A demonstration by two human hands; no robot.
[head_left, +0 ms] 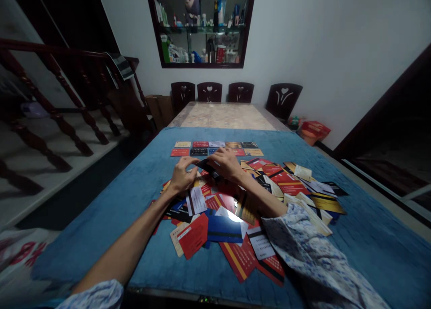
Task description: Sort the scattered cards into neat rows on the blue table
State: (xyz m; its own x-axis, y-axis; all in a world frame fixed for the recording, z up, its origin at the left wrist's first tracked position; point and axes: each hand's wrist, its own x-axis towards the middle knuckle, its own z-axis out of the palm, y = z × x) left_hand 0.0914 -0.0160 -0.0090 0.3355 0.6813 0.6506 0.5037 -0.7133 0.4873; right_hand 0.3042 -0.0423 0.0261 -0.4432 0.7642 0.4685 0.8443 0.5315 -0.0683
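A black card (203, 164) is held between my two hands, just above a loose heap of plastic cards. My left hand (183, 174) pinches its left end between thumb and fingers. On its right end, my right hand (226, 163) has closed its fingers, which partly cover it. Below lie overlapping red, blue, white, gold and black cards, among them a blue card (224, 228) and a red card (193, 237). Beyond my hands, cards are laid flat in two neat rows, with a yellow card (253, 152) at the near row's right end. My right hand hides part of that row.
A blue cloth (117, 201) covers the near part of the table; the far part shows a marble-like top (220, 114). Dark chairs (284, 98) stand behind it. A wooden railing (60, 107) runs along the left, and a plastic bag (20, 259) sits at lower left.
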